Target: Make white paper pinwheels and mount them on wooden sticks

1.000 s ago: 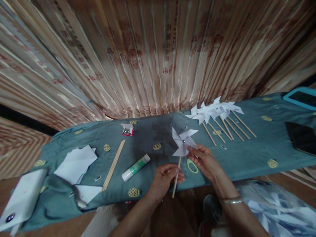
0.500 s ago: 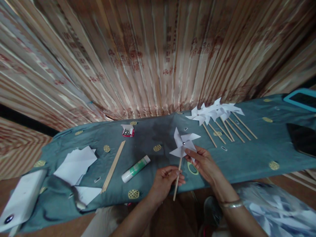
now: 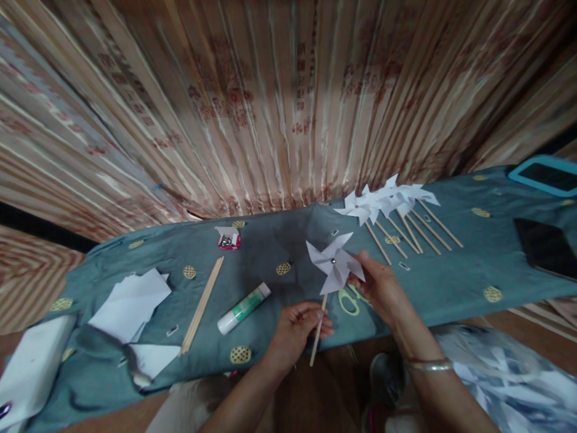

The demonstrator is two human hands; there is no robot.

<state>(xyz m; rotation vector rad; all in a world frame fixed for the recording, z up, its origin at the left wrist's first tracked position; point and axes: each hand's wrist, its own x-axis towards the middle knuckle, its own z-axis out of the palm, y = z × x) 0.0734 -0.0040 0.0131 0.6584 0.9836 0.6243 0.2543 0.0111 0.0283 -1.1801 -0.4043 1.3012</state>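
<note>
I hold a white paper pinwheel (image 3: 334, 262) on a thin wooden stick above the teal cloth (image 3: 451, 282). My left hand (image 3: 297, 328) is closed round the stick near its lower end. My right hand (image 3: 383, 285) touches the right blade of the pinwheel with its fingertips, fingers curled behind the paper. A silver pin shows at the wheel's centre.
Several finished pinwheels (image 3: 387, 201) lie at the back right. A glue stick (image 3: 243, 308), a bundle of wooden sticks (image 3: 202, 304), a small red box of pins (image 3: 228, 240) and white paper sheets (image 3: 130, 304) lie to the left. Scissors with a green handle (image 3: 349, 300), a dark phone (image 3: 543, 246) and a teal-edged tablet (image 3: 547, 174) are on the right.
The pinwheel's blades have turned, and my right hand has shifted from the lower blade to the right blade. My left hand keeps its hold on the stick.
</note>
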